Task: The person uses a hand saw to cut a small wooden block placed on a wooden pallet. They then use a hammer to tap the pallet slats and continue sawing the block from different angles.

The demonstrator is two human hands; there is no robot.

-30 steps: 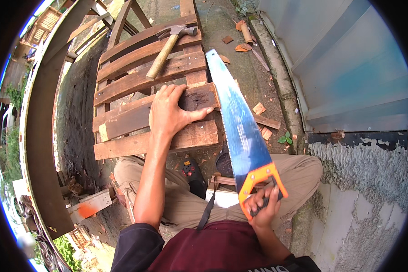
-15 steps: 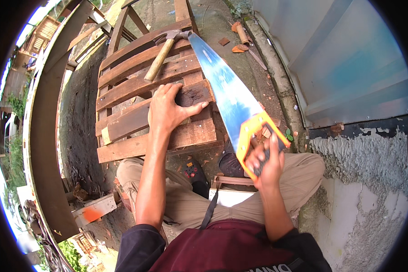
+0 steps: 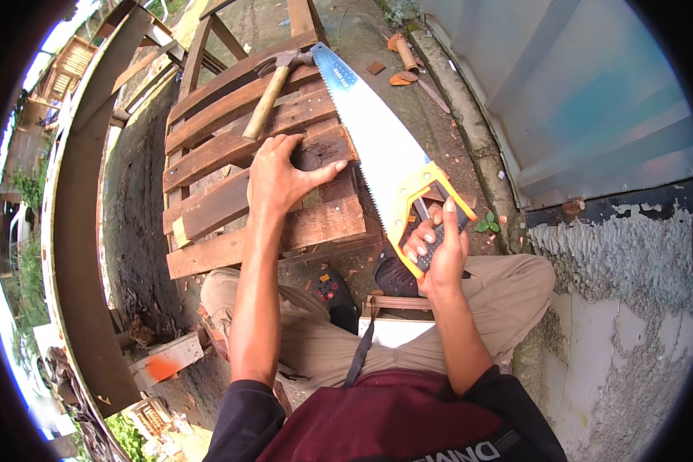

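My right hand (image 3: 442, 250) is wrapped round the grip of a hand saw (image 3: 377, 135) with a yellow and black handle. Its toothed blade points away from me, alongside the right end of a short dark board (image 3: 325, 152) on a slatted wooden pallet (image 3: 323, 223). Whether the teeth touch the wood, I cannot tell. My left hand (image 3: 276, 175) clasps that board, fingers bent over its far side and thumb stretched toward the cut end. Beyond it lies a claw hammer (image 3: 268, 104) with a wooden handle, its head close to the saw's tip.
A blue-grey metal panel (image 3: 585, 100) and a rough plastered wall (image 3: 631, 292) stand on the right. To the left runs a long brown wooden frame (image 3: 81, 254). A wooden box piece with an orange mark (image 3: 165, 363) lies at lower left. Wood scraps (image 3: 375, 68) litter the ground.
My right hand has pushed the saw slightly forward and left, and the blade has tilted so its teeth show along the left edge. My left hand stays on the board.
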